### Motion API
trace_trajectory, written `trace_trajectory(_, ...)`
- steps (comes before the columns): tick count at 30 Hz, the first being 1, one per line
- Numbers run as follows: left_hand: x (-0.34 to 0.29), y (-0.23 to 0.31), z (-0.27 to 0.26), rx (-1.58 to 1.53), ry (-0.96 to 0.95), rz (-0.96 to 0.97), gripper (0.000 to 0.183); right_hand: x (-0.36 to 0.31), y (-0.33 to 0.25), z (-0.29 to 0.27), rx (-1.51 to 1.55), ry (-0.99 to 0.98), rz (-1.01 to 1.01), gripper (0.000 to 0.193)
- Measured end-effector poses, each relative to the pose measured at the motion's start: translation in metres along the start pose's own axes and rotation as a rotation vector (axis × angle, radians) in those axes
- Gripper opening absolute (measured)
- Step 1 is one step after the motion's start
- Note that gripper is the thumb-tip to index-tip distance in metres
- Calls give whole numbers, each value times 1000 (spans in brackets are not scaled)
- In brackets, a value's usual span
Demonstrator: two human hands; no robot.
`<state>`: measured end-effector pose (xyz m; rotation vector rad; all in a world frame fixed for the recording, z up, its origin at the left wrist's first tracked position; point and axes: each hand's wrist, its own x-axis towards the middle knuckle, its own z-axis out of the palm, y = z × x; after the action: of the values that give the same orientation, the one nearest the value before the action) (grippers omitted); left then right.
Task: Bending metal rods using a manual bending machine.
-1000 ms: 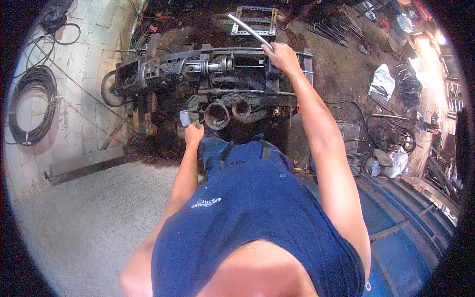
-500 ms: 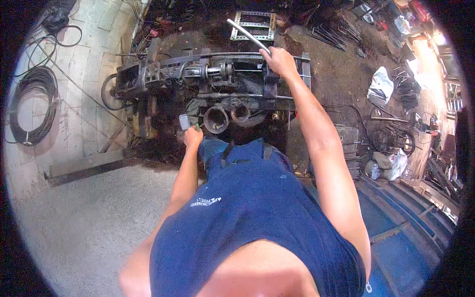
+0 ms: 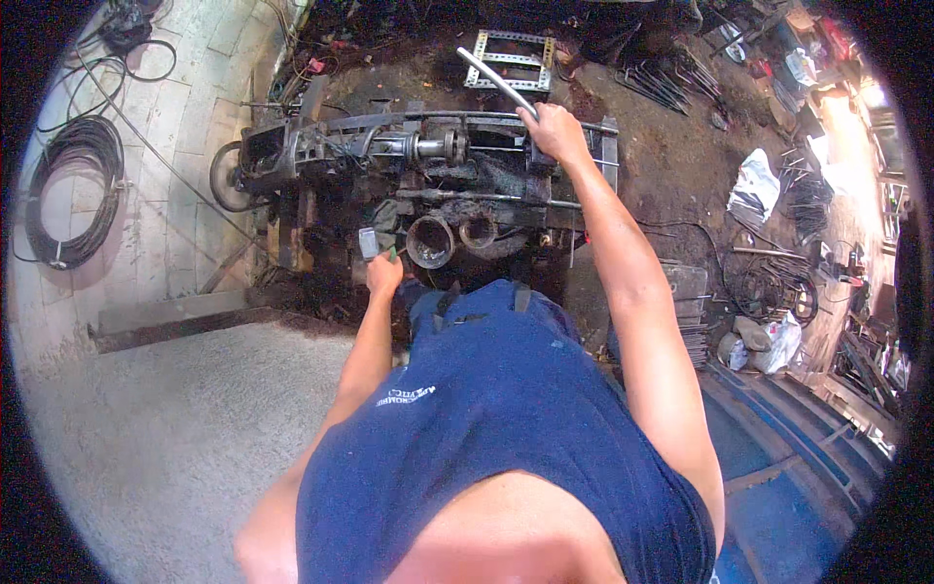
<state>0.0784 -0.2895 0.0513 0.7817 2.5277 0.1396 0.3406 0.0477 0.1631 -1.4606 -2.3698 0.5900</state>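
Observation:
My right hand [image 3: 558,134] is closed around the lower end of a bare metal pipe [image 3: 498,82], which slants up and to the left over the far right part of a dark, greasy machine [image 3: 389,146]. Lower down on the left, my left hand [image 3: 384,274] grips a small tool [image 3: 368,243] with a grey rectangular end and a bit of green showing by the fingers. Its exact kind is not clear. Just right of that hand sits a round, open-mouthed metal cup [image 3: 429,241], beside a second round opening [image 3: 478,231].
On the left wall hangs a coil of black cable [image 3: 73,190]. A perforated metal frame [image 3: 509,60] lies beyond the machine. Thin rods [image 3: 671,83], a white sheet [image 3: 754,185] and coiled wire [image 3: 773,282] lie to the right. Blue metal panels [image 3: 778,487] are at lower right.
The whole view has shifted slightly, so the scene sits a little further right and lower. Both hands keep their grips, with hardly any movement relative to the machine.

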Motion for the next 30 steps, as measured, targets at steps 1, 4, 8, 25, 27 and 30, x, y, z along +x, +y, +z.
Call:
trace_trajectory(1,2,-2,1,-13,-9,9,37,0,0,0,1,-7,14,51)
trace_trajectory(4,11,-10,4,-39,-16,28,37,0,3,2,16,18,-12,51)
trace_trajectory(8,22,-17,10,-26,-31,24,38,1,6,4,-22,25,3,51)
trace_trajectory(25,10,-3,5,-23,18,-4,39,0,2,4,4,20,-1,55)
trace_trajectory(27,12,-7,7,-19,19,-6,39,0,1,3,13,26,-8,55)
trace_trajectory(30,11,-5,6,-11,4,-18,38,0,3,1,15,31,-2,54)
